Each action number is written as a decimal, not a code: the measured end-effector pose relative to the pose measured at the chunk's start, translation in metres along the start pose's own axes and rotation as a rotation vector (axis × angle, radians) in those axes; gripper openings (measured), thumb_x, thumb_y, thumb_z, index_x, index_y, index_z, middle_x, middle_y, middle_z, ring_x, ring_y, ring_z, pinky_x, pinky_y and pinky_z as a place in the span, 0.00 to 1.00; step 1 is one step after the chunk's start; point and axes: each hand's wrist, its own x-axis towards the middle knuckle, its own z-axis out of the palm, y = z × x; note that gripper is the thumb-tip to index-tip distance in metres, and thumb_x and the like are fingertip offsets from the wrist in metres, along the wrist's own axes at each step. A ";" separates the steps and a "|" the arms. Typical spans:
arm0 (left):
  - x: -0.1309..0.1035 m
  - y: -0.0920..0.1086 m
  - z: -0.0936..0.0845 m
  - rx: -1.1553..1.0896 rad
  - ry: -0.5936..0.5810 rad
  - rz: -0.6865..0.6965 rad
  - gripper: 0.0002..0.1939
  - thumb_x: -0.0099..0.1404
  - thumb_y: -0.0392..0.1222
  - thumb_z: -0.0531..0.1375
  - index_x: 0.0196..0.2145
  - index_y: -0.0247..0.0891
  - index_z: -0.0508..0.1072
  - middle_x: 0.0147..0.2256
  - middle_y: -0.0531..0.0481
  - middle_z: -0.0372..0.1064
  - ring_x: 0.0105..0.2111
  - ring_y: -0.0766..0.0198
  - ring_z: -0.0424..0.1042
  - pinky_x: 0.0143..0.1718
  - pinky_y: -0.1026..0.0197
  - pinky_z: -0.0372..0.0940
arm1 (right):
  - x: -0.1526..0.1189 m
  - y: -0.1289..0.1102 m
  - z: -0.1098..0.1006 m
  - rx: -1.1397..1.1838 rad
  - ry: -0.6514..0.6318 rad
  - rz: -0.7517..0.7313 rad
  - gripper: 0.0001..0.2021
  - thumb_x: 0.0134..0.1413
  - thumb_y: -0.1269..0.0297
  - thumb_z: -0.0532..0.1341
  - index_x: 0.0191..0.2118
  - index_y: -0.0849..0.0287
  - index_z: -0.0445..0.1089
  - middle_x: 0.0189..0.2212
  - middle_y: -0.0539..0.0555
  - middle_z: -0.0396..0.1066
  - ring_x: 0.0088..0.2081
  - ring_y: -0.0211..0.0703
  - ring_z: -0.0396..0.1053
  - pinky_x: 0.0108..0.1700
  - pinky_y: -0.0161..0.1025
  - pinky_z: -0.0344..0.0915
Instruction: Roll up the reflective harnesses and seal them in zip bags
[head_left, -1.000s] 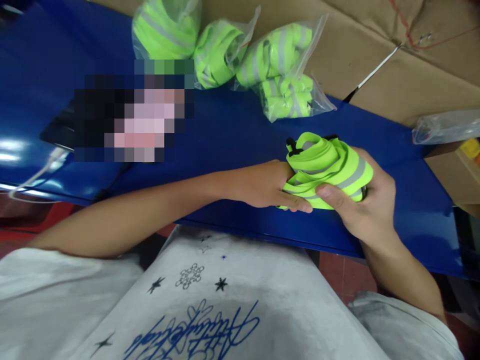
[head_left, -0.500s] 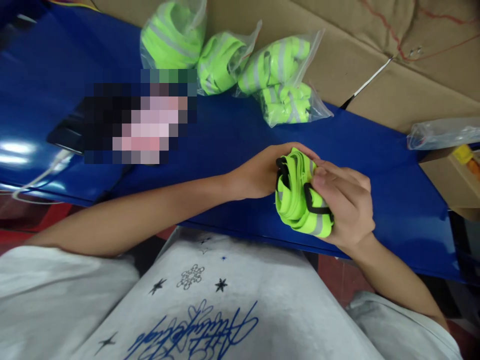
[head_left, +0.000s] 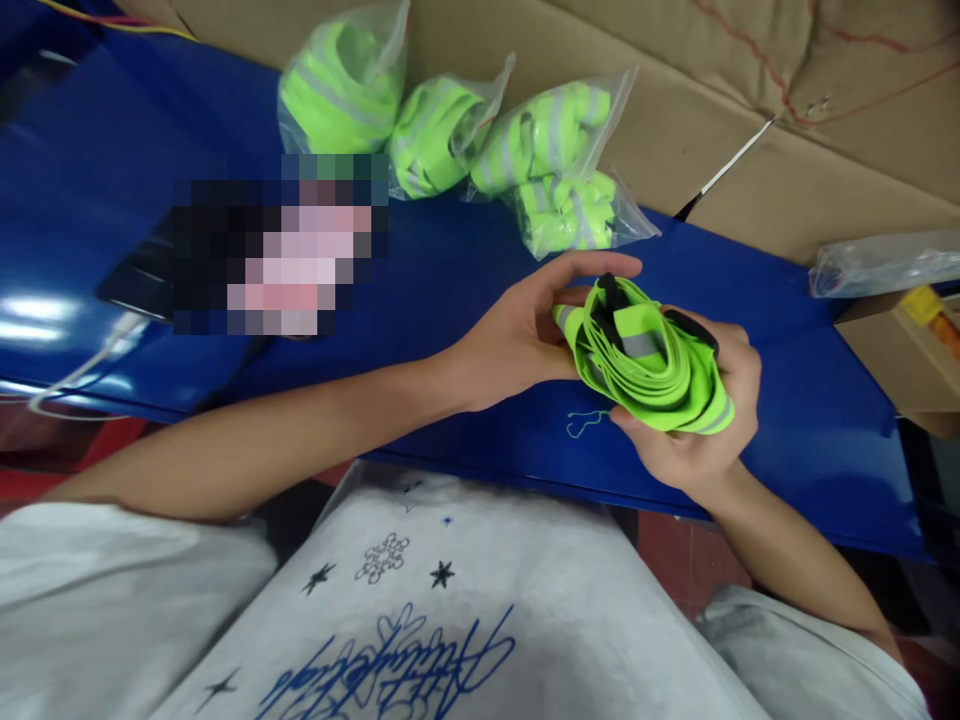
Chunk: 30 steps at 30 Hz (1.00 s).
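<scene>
A folded neon-green strap bundle [head_left: 652, 370] with grey reflective stripes and black buckles is held above the blue table [head_left: 435, 300]. My right hand [head_left: 712, 430] wraps round its right side and underside, thumb below. My left hand [head_left: 532, 320] touches the bundle's left end, its thumb side against the fabric and its index finger stretched out over the top; the other fingers are partly hidden behind the bundle. A loose thin green thread [head_left: 585, 422] hangs at the lower left of the bundle.
Several clear bags of green straps [head_left: 442, 130] lie along the table's back edge. A black phone [head_left: 139, 270] with a white cable [head_left: 90, 365] sits at the left, beside a blurred-out area. At the right are a cardboard box [head_left: 900, 350] and a plastic bag [head_left: 885, 262].
The bundle has turned, so its layered folds now face up. My right hand has shifted round to its lower right side. My left index finger has stretched out, and the thread has come into view.
</scene>
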 end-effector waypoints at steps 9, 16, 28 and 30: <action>0.002 -0.002 -0.005 0.107 -0.041 0.042 0.38 0.49 0.44 0.80 0.55 0.45 0.72 0.52 0.49 0.76 0.57 0.46 0.77 0.58 0.44 0.73 | -0.002 0.010 -0.003 0.265 -0.009 0.248 0.32 0.61 0.54 0.70 0.69 0.41 0.63 0.61 0.54 0.72 0.59 0.49 0.74 0.63 0.50 0.75; 0.003 -0.009 0.010 -0.154 0.239 -0.059 0.33 0.50 0.39 0.80 0.52 0.44 0.73 0.46 0.52 0.80 0.52 0.53 0.78 0.59 0.49 0.70 | -0.013 0.019 0.020 0.481 0.026 0.532 0.27 0.70 0.45 0.59 0.68 0.48 0.64 0.63 0.56 0.71 0.63 0.51 0.72 0.69 0.56 0.69; 0.003 -0.014 0.019 -0.239 0.208 -0.120 0.22 0.60 0.47 0.76 0.49 0.39 0.79 0.53 0.46 0.80 0.61 0.52 0.73 0.66 0.52 0.64 | -0.012 0.018 0.057 0.762 0.005 0.768 0.39 0.68 0.29 0.46 0.73 0.47 0.57 0.70 0.55 0.64 0.74 0.44 0.59 0.78 0.51 0.54; 0.003 -0.015 0.019 -0.229 0.195 -0.119 0.23 0.59 0.46 0.77 0.50 0.39 0.79 0.53 0.46 0.80 0.61 0.52 0.74 0.67 0.52 0.64 | -0.014 0.020 0.058 0.813 -0.018 0.784 0.38 0.68 0.30 0.47 0.73 0.46 0.57 0.71 0.54 0.62 0.74 0.43 0.57 0.79 0.51 0.51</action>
